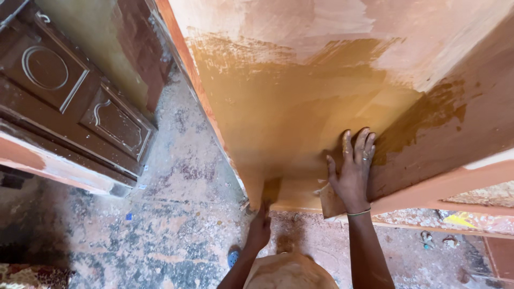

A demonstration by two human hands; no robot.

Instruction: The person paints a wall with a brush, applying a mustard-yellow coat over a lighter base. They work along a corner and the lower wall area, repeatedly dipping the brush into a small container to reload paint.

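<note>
Large upright wooden panel (pixel 300 107) is filling most of the view, pale pink wood above, a wet-looking ochre coat (pixel 278 112) covering its lower middle, edges streaked. A side board (pixel 455 134) is meeting it at the right, stained patchily where the two join.

Dusty concrete floor (pixel 176 214) is lying below, speckled with paint and debris. A dark carved door (pixel 69 101) is leaning at the left, well apart from the work.

Right hand (pixel 353 171) is pressing flat, fingers spread wide, against the corner where panel and side board meet, over a small flat piece (pixel 332 202), possibly a scraper or sandpaper block; a ring and thin bracelet are showing. Left hand (pixel 261 227) is reaching up to the panel's lower edge, narrowly closed, seemingly around a brush or rag at a darker stroke (pixel 271 188); I cannot tell exactly what it holds.

Risks, as judged: the bracing palm is sitting near fresh coat, so it could be smearing or printing the finish. Floor dust could be lifting into the wet surface. Uneven strokes near the corner could be drying blotchy.
</note>
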